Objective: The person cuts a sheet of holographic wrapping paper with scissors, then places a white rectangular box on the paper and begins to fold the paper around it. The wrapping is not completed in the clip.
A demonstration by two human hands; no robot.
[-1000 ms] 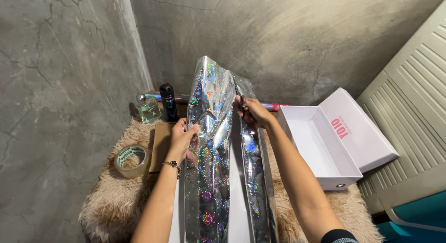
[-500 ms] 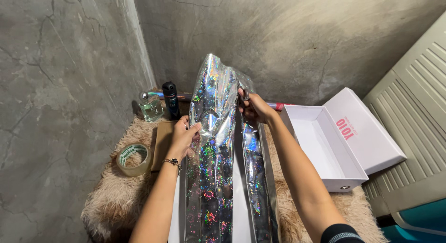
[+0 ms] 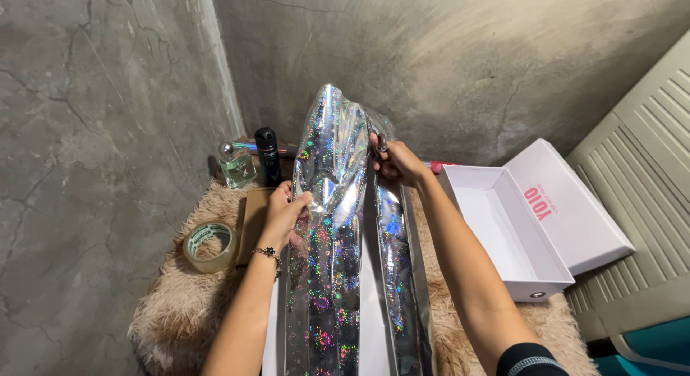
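Note:
A long sheet of shiny holographic wrapping paper (image 3: 327,232) runs up the middle of a fluffy beige-covered table (image 3: 176,311), split lengthwise into a wide left part and a narrow right strip (image 3: 395,261). My left hand (image 3: 284,212) grips the left part's edge and holds it raised. At the top of the split, my right hand (image 3: 399,164) is closed on a pair of scissors (image 3: 382,141), of which only a bit of metal shows. The far end of the paper stands up, crumpled, against the wall.
A tape roll (image 3: 209,246) and a flat brown cardboard piece (image 3: 253,212) lie to the left. A glass perfume bottle (image 3: 236,167) and a black spray can (image 3: 268,154) stand at the back left. An open white box (image 3: 503,236) with its lid (image 3: 571,203) sits to the right. Concrete walls close in.
My right hand with the scissors has crept slightly farther up the paper. My left hand keeps its grip. The view has shifted a little.

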